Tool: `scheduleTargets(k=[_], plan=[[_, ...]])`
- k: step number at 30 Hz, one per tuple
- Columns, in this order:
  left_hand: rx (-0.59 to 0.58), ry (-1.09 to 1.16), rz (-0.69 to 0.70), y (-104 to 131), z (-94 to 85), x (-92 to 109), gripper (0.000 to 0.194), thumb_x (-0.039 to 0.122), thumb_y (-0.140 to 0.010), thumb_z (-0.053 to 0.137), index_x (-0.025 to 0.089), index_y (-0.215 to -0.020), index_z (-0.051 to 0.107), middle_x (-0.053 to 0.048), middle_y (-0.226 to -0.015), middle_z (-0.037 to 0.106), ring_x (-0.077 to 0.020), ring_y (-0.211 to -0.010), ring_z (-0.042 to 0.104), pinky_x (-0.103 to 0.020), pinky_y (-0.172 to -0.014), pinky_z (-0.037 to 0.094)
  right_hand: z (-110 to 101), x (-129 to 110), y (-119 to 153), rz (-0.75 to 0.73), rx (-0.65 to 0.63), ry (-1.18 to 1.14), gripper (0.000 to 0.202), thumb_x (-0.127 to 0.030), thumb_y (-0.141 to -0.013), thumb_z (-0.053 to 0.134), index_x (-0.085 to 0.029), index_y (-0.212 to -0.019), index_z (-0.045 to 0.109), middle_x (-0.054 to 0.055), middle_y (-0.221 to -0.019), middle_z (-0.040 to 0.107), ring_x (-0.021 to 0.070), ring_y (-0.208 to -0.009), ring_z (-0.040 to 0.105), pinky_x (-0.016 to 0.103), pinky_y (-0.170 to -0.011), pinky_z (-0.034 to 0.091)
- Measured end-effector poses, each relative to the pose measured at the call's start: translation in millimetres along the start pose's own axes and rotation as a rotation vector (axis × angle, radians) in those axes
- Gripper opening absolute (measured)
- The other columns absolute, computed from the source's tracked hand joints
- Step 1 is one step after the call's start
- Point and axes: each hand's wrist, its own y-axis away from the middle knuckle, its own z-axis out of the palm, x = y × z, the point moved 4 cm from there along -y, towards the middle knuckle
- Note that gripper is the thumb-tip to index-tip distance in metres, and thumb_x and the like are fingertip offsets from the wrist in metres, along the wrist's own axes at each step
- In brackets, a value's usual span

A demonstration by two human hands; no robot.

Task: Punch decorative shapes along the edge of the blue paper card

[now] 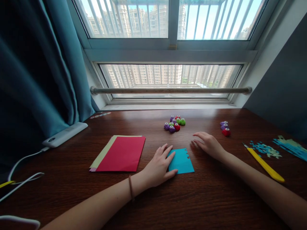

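My left hand (158,166) lies flat on the left part of a small teal paper square (182,161) on the wooden desk (168,198); the square has small notches punched along its top right edge. My right hand (209,144) rests palm down on the desk just right of and beyond the square, fingers spread, holding nothing. A cluster of small purple, green and red paper punches (174,123) sits beyond both hands. Another little group of purple and red punches (224,128) lies right of my right hand.
A stack of red, pink and pale yellow paper sheets (120,153) lies to the left. A yellow craft knife (263,164), teal paper scraps (265,149) and cut teal paper (291,147) are at the right. A white power bank (64,134) with cables sits far left by the curtain.
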Motion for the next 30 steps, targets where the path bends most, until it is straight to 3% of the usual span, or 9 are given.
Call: scheduleTargets(k=[4, 7, 12, 18, 22, 26, 30], plan=[[-0.003, 0.004, -0.004, -0.9, 0.4, -0.3, 0.065, 0.05, -0.082, 0.05, 0.014, -0.133, 0.034, -0.015, -0.144, 0.025, -0.0352, -0.133, 0.015, -0.053, -0.108, 0.021, 26.8, -8.5, -50.4, -0.028, 0.024, -0.021, 0.039, -0.016, -0.083, 0.051, -0.019, -0.122, 0.049, 0.008, -0.121, 0.05, 0.0215, -0.111, 0.047, 0.034, -0.095, 0.039], [0.007, 0.017, -0.009, 0.0, 1.3, -1.0, 0.064, 0.05, -0.081, 0.051, 0.015, -0.133, 0.035, -0.015, -0.143, 0.026, -0.035, -0.132, 0.016, -0.053, -0.107, 0.022, 49.6, -3.7, -80.0, -0.007, 0.025, -0.042, 0.044, -0.011, -0.08, 0.053, -0.02, -0.123, 0.05, 0.01, -0.123, 0.047, 0.0232, -0.114, 0.044, 0.037, -0.098, 0.036], [0.036, 0.041, -0.006, 1.5, 0.8, -2.0, 0.062, 0.048, -0.081, 0.053, 0.016, -0.131, 0.038, -0.015, -0.142, 0.029, -0.0351, -0.132, 0.018, -0.054, -0.106, 0.023, 66.9, 3.4, -95.9, 0.071, 0.059, -0.13, 0.039, -0.014, -0.076, 0.06, -0.018, -0.115, 0.056, 0.012, -0.108, 0.056, 0.025, -0.102, 0.051, 0.04, -0.092, 0.04], [0.071, 0.032, 0.023, 1.9, -0.3, 0.0, 0.06, 0.046, -0.081, 0.054, 0.015, -0.13, 0.039, -0.016, -0.14, 0.032, -0.0353, -0.131, 0.022, -0.055, -0.105, 0.026, 51.1, -2.2, -71.9, 0.155, 0.131, -0.38, 0.031, -0.022, -0.075, 0.06, -0.015, -0.105, 0.053, 0.009, -0.097, 0.061, 0.0212, -0.091, 0.059, 0.036, -0.083, 0.047], [0.086, 0.025, 0.031, 1.7, -2.7, 1.9, 0.057, 0.044, -0.081, 0.055, 0.014, -0.127, 0.042, -0.016, -0.138, 0.036, -0.0352, -0.129, 0.026, -0.056, -0.104, 0.028, 28.0, -14.4, -34.9, 0.176, 0.11, -0.661, 0.035, -0.029, -0.077, 0.059, -0.017, -0.107, 0.046, 0.008, -0.099, 0.063, 0.0189, -0.093, 0.061, 0.033, -0.083, 0.05], [0.09, 0.016, 0.038, 1.4, -5.2, 3.0, 0.056, 0.042, -0.081, 0.055, 0.012, -0.126, 0.044, -0.017, -0.136, 0.039, -0.0347, -0.128, 0.029, -0.054, -0.103, 0.031, 13.0, -22.1, 6.6, 0.341, 0.071, -1.06, 0.043, -0.029, -0.069, 0.07, -0.019, -0.105, 0.048, 0.009, -0.102, 0.063, 0.0208, -0.096, 0.061, 0.036, -0.087, 0.048], [0.091, -0.02, 0.049, 0.6, -3.8, 2.4, 0.054, 0.042, -0.081, 0.055, 0.01, -0.124, 0.046, -0.016, -0.134, 0.041, -0.0344, -0.126, 0.031, -0.052, -0.103, 0.033, 14.3, -25.9, 29.5, 0.397, 0.06, -1.11, 0.042, -0.028, -0.066, 0.073, -0.02, -0.1, 0.049, 0.006, -0.097, 0.064, 0.0192, -0.093, 0.061, 0.034, -0.087, 0.047]])
